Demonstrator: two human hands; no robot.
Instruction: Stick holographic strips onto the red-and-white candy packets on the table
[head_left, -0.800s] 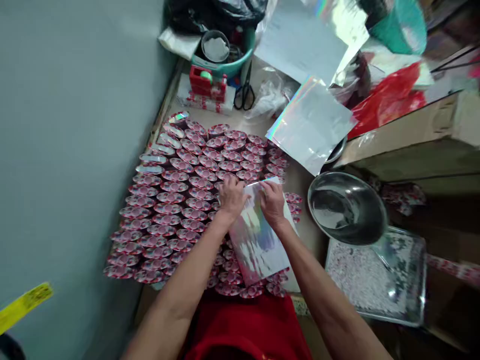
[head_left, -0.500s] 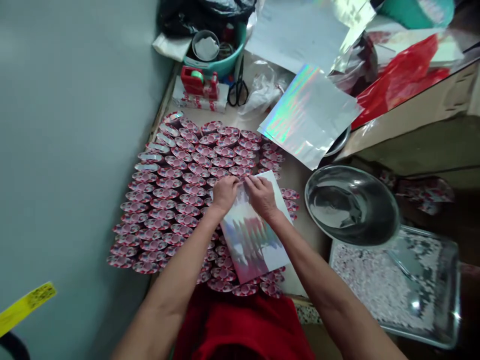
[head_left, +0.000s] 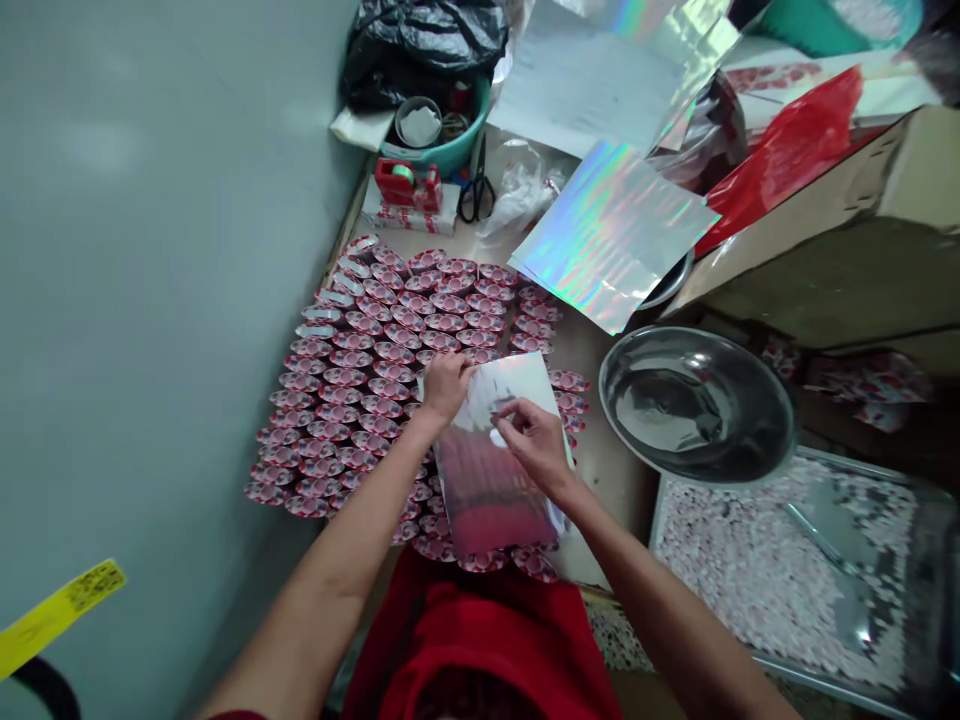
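A shiny reflective sheet (head_left: 495,490) lies over rows of red-and-pink oval pieces (head_left: 341,375) on the table. My left hand (head_left: 448,388) is closed on the sheet's upper left corner. Over the sheet's upper right part is my right hand (head_left: 534,438), thumb and index finger pinched together; whether anything small is between them cannot be made out. More iridescent sheets (head_left: 611,235) lie farther up, beyond the oval pieces.
A metal bowl (head_left: 697,405) sits to the right, above a metal tray (head_left: 757,560) of small pale bits with a scoop. Black scissors (head_left: 477,190), a red tape dispenser (head_left: 409,185) and a teal basin (head_left: 450,152) stand at the back. A cardboard box (head_left: 825,235) is at right.
My right hand has come off the sheet's top edge and moved down and slightly right, over the sheet. My left hand stays at the corner. The view has shifted slightly.
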